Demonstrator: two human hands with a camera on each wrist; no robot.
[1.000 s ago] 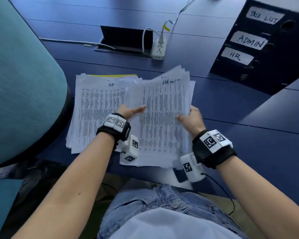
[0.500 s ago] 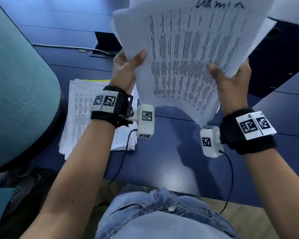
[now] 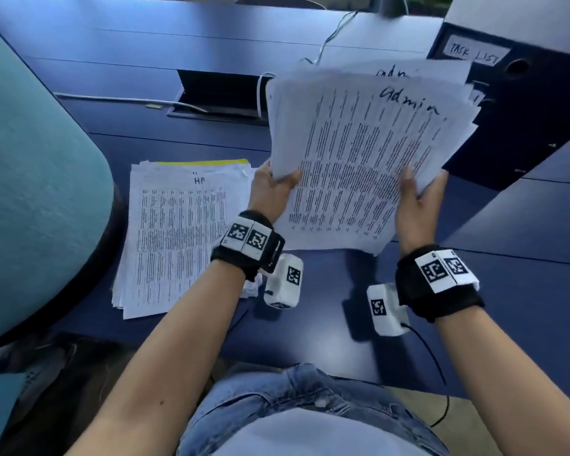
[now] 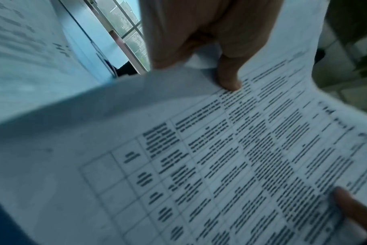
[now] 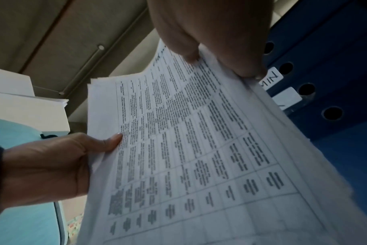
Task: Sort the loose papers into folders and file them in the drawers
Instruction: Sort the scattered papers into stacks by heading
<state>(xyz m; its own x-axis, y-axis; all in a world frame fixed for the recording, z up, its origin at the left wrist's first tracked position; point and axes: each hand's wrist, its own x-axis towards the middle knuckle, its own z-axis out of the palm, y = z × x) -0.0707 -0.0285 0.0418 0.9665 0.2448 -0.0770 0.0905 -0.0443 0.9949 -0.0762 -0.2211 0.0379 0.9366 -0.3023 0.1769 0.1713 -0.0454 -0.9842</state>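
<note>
The left hand [image 3: 270, 192] grasps the near left edge of the admin stack [image 3: 359, 166], thumb on the top sheet, fingers underneath. The right hand [image 3: 418, 205] grasps the near right edge the same way, so the stack hangs tilted above the counter [image 3: 310, 324], clear of it, its far edge raised toward the blue drawers [image 3: 524, 120]. The drawers stand at the counter's right, and the top one bears a "TASK LIST" label [image 3: 474, 54]. A teal chair back [image 3: 37, 199] fills the left. Beside it the HR stack [image 3: 178, 232] lies flat on the counter, well left of the held sheets, with a yellow sheet [image 3: 204, 162] peeping out at its far edge. A white cable [image 3: 329, 37] runs away across the far counter.
</note>
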